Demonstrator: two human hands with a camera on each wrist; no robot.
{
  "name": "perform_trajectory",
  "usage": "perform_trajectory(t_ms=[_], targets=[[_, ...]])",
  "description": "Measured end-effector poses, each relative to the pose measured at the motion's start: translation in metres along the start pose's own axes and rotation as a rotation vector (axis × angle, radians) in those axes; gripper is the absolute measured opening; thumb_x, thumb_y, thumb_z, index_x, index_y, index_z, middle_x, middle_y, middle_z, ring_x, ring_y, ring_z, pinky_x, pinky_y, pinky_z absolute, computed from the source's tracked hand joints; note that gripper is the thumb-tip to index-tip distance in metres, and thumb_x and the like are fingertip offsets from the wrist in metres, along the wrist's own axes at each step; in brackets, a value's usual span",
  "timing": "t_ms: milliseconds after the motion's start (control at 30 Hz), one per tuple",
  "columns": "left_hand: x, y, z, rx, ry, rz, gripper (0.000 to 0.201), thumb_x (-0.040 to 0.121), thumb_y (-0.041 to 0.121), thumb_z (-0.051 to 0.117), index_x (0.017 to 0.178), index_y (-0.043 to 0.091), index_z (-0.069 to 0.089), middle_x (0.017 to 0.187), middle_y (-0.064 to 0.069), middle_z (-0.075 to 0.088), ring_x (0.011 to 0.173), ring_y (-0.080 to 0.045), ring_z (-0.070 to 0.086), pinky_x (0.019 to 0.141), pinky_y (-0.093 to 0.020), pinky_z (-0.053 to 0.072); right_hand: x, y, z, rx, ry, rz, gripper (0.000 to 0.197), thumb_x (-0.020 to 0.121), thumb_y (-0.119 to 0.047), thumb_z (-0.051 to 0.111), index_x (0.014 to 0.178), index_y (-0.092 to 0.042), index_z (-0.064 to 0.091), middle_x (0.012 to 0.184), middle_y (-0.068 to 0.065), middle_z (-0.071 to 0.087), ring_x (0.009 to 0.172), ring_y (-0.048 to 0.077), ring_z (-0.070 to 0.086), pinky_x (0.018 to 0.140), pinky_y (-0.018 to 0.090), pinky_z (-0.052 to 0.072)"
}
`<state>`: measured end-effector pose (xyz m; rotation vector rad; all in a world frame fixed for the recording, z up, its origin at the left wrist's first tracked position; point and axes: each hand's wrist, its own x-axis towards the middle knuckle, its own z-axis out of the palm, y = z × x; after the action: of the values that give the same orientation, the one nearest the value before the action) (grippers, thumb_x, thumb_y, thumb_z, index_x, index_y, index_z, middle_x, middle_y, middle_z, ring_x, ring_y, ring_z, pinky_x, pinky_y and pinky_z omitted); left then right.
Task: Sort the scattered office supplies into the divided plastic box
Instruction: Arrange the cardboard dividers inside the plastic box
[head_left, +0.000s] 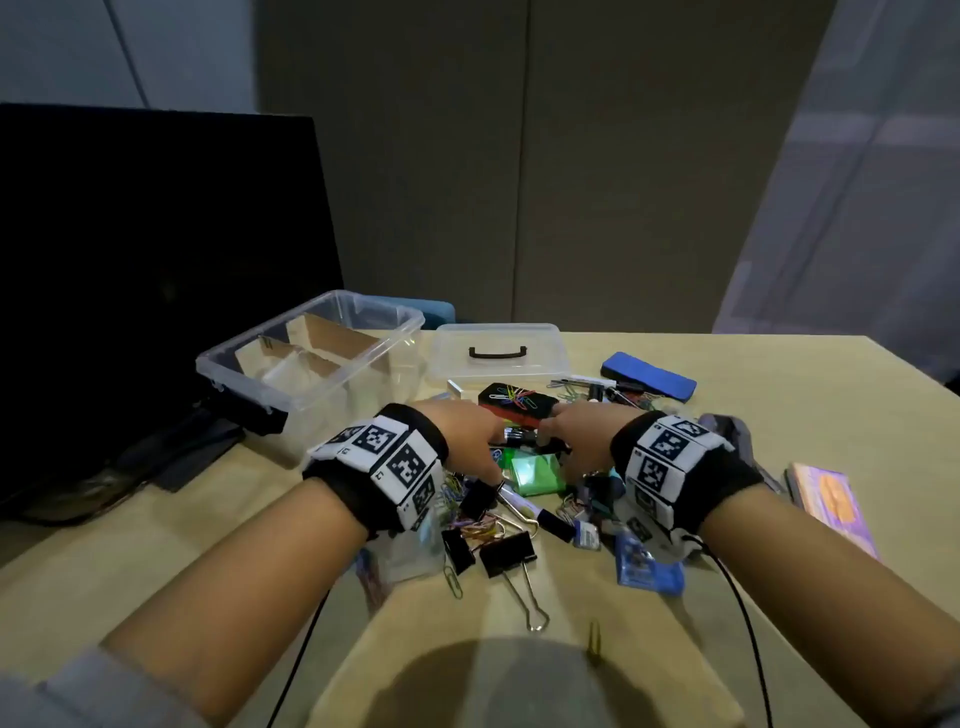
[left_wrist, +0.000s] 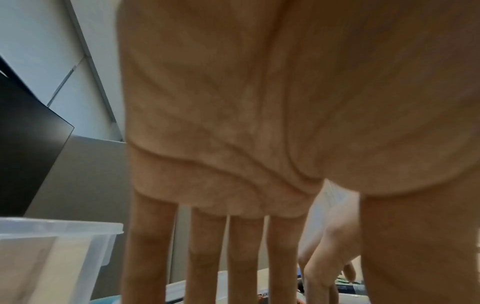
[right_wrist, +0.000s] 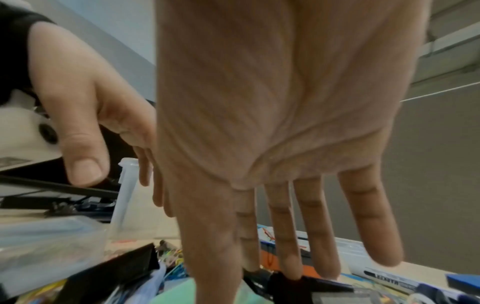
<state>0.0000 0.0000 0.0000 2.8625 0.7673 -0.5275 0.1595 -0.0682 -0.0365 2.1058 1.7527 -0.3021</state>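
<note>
While the clear plastic box with cardboard dividers (head_left: 311, 358) sits toward the desk's (head_left: 779, 415) far left corner, with its clear lid with a black handle (head_left: 497, 351) just to its right, both hands hover over the pile of clips and markers (head_left: 519, 499) mid-desk. Left hand (head_left: 467, 441) has fingers (left_wrist: 207, 257) straight and slightly spread, holding nothing. Same for the right hand (head_left: 582, 441): fingers (right_wrist: 317, 226) straight, spread wide, tips right at the clutter.

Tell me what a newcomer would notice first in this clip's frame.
Two hands, the left hand and right hand, reach with straight fingers over a heap of clips, markers and packets mid-table, both wrists wrapped in black-and-white marker bands. Behind the left hand stands the clear box with cardboard dividers, open, its lid lying just right of it. A blue eraser lies further right.
</note>
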Motion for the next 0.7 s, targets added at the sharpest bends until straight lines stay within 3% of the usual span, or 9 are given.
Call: perform_trajectory(t_ms=[233, 333, 433, 500, 600, 700], targets=[[0.003, -0.006, 0.008, 0.078, -0.123, -0.038, 0.054, 0.096, 0.039, 0.055, 0.145, 0.018, 0.043, 0.14, -0.003, 0.05, 0.124, -0.022, 0.05, 0.097, -0.033, 0.043, 0.008, -0.019, -0.002, -0.103, -0.04, -0.03, 0.068, 0.078, -0.041, 0.075, 0.139, -0.027, 0.045, 0.129, 0.002, 0.047, 0.118, 0.023, 0.048, 0.09, 0.037, 0.048], [0.004, -0.004, 0.012, 0.125, -0.185, -0.021, 0.05, 0.097, 0.039, 0.052, 0.144, 0.021, 0.044, 0.137, -0.002, 0.052, 0.12, -0.022, 0.051, 0.091, -0.033, 0.042, 0.014, -0.025, 0.003, -0.128, -0.035, -0.033, 0.067, 0.079, -0.038, 0.075, 0.137, -0.024, 0.046, 0.131, 0.003, 0.048, 0.119, 0.025, 0.049, 0.09, 0.039, 0.049], [0.005, -0.001, 0.016, 0.13, -0.207, -0.004, 0.055, 0.097, 0.041, 0.052, 0.148, 0.024, 0.037, 0.142, -0.002, 0.048, 0.125, -0.023, 0.047, 0.093, -0.034, 0.04, 0.017, -0.024, 0.008, -0.13, -0.021, -0.039, 0.063, 0.079, -0.034, 0.075, 0.134, -0.021, 0.046, 0.126, 0.003, 0.053, 0.113, 0.023, 0.053, 0.082, 0.034, 0.049], [0.006, 0.0, 0.017, 0.124, -0.204, 0.009, 0.057, 0.097, 0.042, 0.052, 0.149, 0.025, 0.035, 0.144, -0.001, 0.047, 0.127, -0.023, 0.046, 0.097, -0.036, 0.04, 0.017, -0.019, 0.009, -0.128, -0.026, -0.028, 0.064, 0.08, -0.033, 0.074, 0.136, -0.022, 0.044, 0.126, 0.002, 0.053, 0.112, 0.023, 0.054, 0.074, 0.032, 0.045], [0.007, -0.001, 0.012, 0.082, -0.187, 0.004, 0.059, 0.096, 0.043, 0.053, 0.149, 0.024, 0.035, 0.145, -0.002, 0.046, 0.128, -0.022, 0.046, 0.1, -0.036, 0.04, 0.018, -0.01, 0.006, -0.128, -0.064, 0.006, 0.067, 0.077, -0.037, 0.076, 0.134, -0.021, 0.045, 0.124, 0.004, 0.056, 0.11, 0.024, 0.056, 0.077, 0.033, 0.047], [0.008, -0.01, 0.003, 0.029, -0.047, -0.05, 0.06, 0.094, 0.044, 0.056, 0.147, 0.023, 0.037, 0.144, -0.002, 0.047, 0.128, -0.023, 0.047, 0.103, -0.038, 0.041, 0.019, -0.004, -0.001, -0.103, -0.062, 0.015, 0.059, 0.08, -0.04, 0.073, 0.13, -0.017, 0.05, 0.121, 0.006, 0.059, 0.106, 0.024, 0.058, 0.079, 0.032, 0.049]])
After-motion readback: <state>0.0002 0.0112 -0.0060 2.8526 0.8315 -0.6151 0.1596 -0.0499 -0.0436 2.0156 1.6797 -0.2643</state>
